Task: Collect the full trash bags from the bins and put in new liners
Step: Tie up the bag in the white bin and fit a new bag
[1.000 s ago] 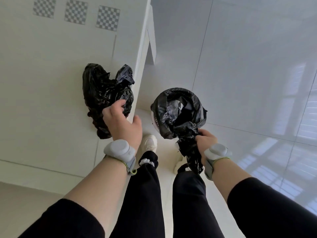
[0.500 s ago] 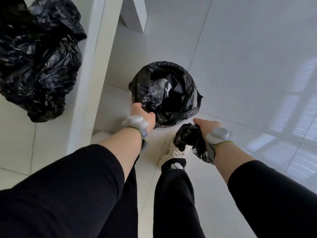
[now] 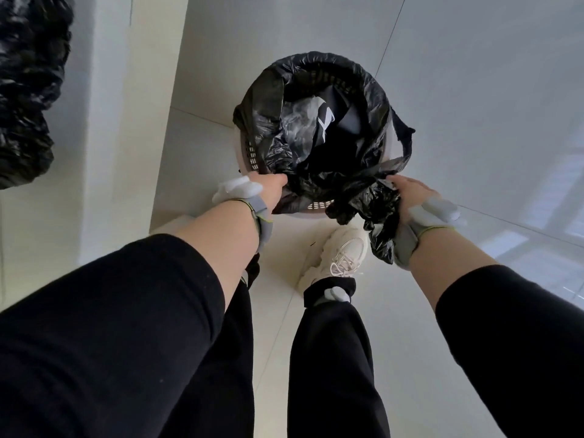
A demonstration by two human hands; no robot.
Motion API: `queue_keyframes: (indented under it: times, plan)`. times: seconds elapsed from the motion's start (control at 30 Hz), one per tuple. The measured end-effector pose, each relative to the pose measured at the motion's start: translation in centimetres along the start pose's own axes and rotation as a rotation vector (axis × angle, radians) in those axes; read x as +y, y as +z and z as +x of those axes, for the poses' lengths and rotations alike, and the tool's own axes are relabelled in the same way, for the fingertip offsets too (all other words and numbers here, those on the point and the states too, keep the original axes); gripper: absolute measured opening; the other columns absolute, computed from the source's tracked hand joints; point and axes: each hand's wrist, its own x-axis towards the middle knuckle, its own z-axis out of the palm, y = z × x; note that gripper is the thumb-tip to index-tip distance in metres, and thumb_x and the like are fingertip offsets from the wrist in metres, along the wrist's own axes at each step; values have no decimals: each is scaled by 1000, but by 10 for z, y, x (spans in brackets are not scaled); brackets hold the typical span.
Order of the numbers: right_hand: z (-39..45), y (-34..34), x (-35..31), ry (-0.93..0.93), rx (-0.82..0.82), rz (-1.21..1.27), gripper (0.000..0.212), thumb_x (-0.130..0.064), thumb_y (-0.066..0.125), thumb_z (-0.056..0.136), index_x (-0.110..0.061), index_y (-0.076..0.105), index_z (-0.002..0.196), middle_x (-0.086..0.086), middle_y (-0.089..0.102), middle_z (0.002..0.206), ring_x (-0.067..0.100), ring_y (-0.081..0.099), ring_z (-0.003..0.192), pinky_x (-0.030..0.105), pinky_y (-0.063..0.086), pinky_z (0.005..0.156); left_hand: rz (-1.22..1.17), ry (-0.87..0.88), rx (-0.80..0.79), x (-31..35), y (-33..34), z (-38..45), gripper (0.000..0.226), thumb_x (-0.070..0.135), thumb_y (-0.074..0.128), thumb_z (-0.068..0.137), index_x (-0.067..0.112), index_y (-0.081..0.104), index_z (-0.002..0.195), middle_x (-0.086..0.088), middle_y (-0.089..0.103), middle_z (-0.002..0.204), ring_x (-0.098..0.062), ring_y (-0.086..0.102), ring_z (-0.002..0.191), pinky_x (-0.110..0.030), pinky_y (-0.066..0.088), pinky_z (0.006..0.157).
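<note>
Right hand (image 3: 407, 197), clutching a crumpled bag (image 3: 363, 203), moved up to the bin (image 3: 249, 153) rim; left hand (image 3: 271, 188) grips liner (image 3: 316, 77) edge; open floor (image 3: 474, 90) beyond.

You have one round perforated plastic bin (image 3: 249, 153), three crinkled black plastic bags (image 3: 328, 131) (image 3: 369, 210) (image 3: 25, 90), one cream laced sneaker (image 3: 341, 260), and two grey wrist-strapped devices (image 3: 237, 188) (image 3: 439, 211)

head-worn view, steeply downward, close
</note>
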Motion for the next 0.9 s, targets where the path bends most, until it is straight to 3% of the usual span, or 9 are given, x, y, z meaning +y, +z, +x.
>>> queue_keyframes:
  times: [0.03,0.13,0.23,0.33,0.43,0.6,0.73,0.8,0.9]
  plan:
    - [-6,0,-1,-9,61,27,18,-24,63,84,-22,66,101,7,67,116,23,62,111,26,50,81,-207,-34,-1,0,1,9,30,26,69,81,13,51,102,1,53,83,-26,54,90,-31,45,72]
    - [-19,-1,1,-38,51,110,9,-25,60,79,-24,67,83,-8,72,83,14,66,77,34,54,78,-182,32,103,-18,-2,0,25,45,66,70,23,55,65,6,52,68,-24,51,79,-33,41,73]
    - [-36,-1,-8,-67,21,327,8,-16,58,80,-15,66,80,-9,64,55,10,61,54,20,49,53,-403,18,71,-20,-11,-13,48,66,67,51,25,66,78,2,70,97,-22,63,94,-37,48,88]
    - [-45,-3,-18,-97,-36,344,11,-13,54,84,-16,56,73,-2,55,63,9,53,53,21,44,55,-689,12,88,-20,-22,-13,63,64,67,64,17,65,105,-4,70,111,-21,65,106,-40,52,96]
    - [-51,-5,-37,-121,-46,310,20,-10,48,86,-17,49,68,-3,50,62,7,49,50,20,43,52,-966,48,74,-8,-32,-16,32,46,55,91,16,65,93,-1,71,84,-14,66,87,-25,56,76]
    - [-71,5,-45,-210,-74,325,9,-10,60,78,-8,56,70,-11,56,48,5,53,42,14,42,44,-1288,79,67,14,-50,-29,43,42,57,91,5,58,113,-9,64,91,-18,64,81,-28,60,68]
    - [-81,6,-50,-66,-223,217,56,-53,84,55,-16,72,96,4,76,85,21,73,78,33,58,68,-1323,-20,73,24,-51,-38,35,39,53,94,5,60,99,-6,56,70,-10,54,47,-22,55,48]
    - [-86,7,-50,-64,-231,143,47,-44,88,54,-17,76,91,6,76,84,22,73,78,32,58,71,-1238,-121,2,25,-51,-44,31,29,50,97,8,56,75,-3,50,52,-5,40,28,-16,46,37]
    - [-96,7,-51,-79,-183,51,14,-20,86,61,-20,78,73,4,75,72,18,71,65,25,57,63,-1079,-233,-231,21,-53,-49,27,29,59,93,12,55,72,3,53,41,-3,31,22,-13,40,31]
